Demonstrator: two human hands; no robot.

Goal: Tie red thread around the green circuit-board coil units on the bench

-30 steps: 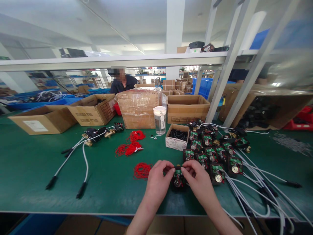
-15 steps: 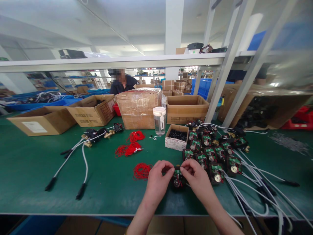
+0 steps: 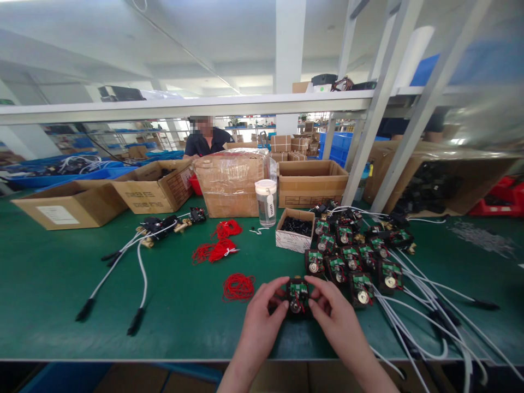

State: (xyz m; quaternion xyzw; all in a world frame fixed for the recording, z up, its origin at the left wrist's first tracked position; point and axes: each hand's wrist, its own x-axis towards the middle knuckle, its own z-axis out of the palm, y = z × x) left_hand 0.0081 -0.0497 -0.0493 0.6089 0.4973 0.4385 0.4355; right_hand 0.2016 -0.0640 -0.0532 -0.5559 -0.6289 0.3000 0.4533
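Note:
A small black module with a green circuit board and a round metal part (image 3: 297, 298) lies on the green table (image 3: 49, 278) near the front edge. My left hand (image 3: 262, 316) grips its left side, thumb and fingers curled round it. My right hand (image 3: 333, 314) grips its right side the same way. A loose bundle of red string (image 3: 238, 286) lies just left of my left hand. Several like modules (image 3: 352, 256) with white cables (image 3: 426, 311) sit in rows to the right.
A small open carton of black parts (image 3: 293, 229) and a clear jar with a white lid (image 3: 266, 202) stand behind. More red string bundles (image 3: 216, 248) and cabled units (image 3: 159, 225) lie to the left. Cardboard boxes (image 3: 231, 183) line the back. A person (image 3: 204, 139) sits beyond them.
My fingers have come down from the module's top edge to its two sides, so its green board and metal part now show between my hands.

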